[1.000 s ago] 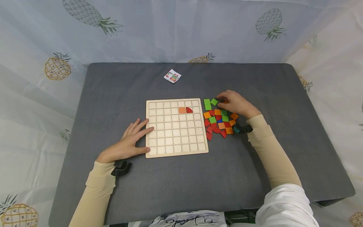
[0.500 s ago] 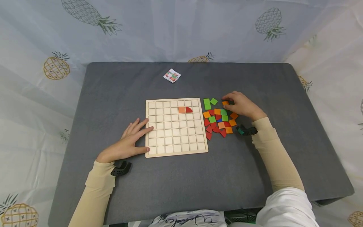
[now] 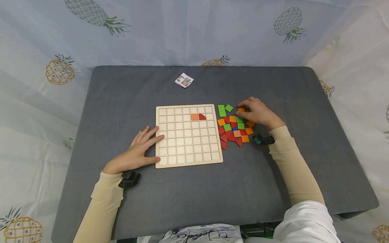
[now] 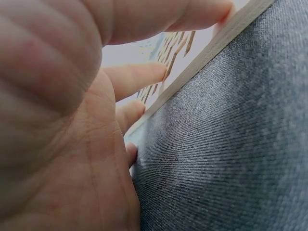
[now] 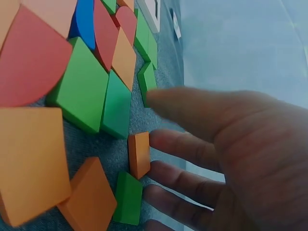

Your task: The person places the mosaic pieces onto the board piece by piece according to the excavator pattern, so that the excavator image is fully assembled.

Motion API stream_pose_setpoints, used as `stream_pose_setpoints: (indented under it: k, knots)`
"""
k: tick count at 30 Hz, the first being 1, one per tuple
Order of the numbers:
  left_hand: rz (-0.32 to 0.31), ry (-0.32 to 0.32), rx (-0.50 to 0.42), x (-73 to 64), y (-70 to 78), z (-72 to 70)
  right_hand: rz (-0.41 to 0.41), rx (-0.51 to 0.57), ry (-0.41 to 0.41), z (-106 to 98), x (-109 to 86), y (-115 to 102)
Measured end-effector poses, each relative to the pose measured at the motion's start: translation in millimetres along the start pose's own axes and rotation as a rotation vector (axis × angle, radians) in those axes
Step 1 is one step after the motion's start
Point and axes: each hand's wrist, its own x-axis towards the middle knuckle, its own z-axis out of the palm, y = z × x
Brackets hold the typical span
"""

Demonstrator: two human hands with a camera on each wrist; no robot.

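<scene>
A wooden grid board (image 3: 184, 166) lies flat in the middle of the table, holding an orange square tile (image 3: 194, 117) and a red quarter-circle tile (image 3: 202, 116) side by side. Along its left edge rests my left hand (image 3: 132, 157), fingers spread and touching the rim. My right hand (image 3: 258, 112) hovers at the far right of the loose tiles, thumb apart from the fingers. Its fingertips are at an orange tile (image 5: 139, 155) and a green tile (image 5: 128, 198) in the right wrist view; nothing is pinched there.
Right of the board lie several loose tiles, among them a blue tile (image 3: 235, 128), a red tile (image 3: 223, 144) and a green square (image 3: 229, 108). A small printed card (image 3: 184, 80) lies behind the board on the grey table (image 3: 136, 87). Curtains (image 3: 194, 30) hang beyond.
My right hand shifted right, uncovering the orange tile near its fingertips, then came slightly back left. The left hand and the board stay as they were.
</scene>
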Motion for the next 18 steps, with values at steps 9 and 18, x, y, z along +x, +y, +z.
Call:
stream_pose_setpoints:
  k: [9, 18]
  knots:
    - [0.005, 0.004, 0.0, 0.1, -0.1, 0.3, -0.096, -0.052, 0.017, 11, -3.8, -21]
    - [0.009, 0.003, 0.002, 0.3, -1.3, 0.4, -0.128, -0.13, 0.052, 23, -4.8, -35]
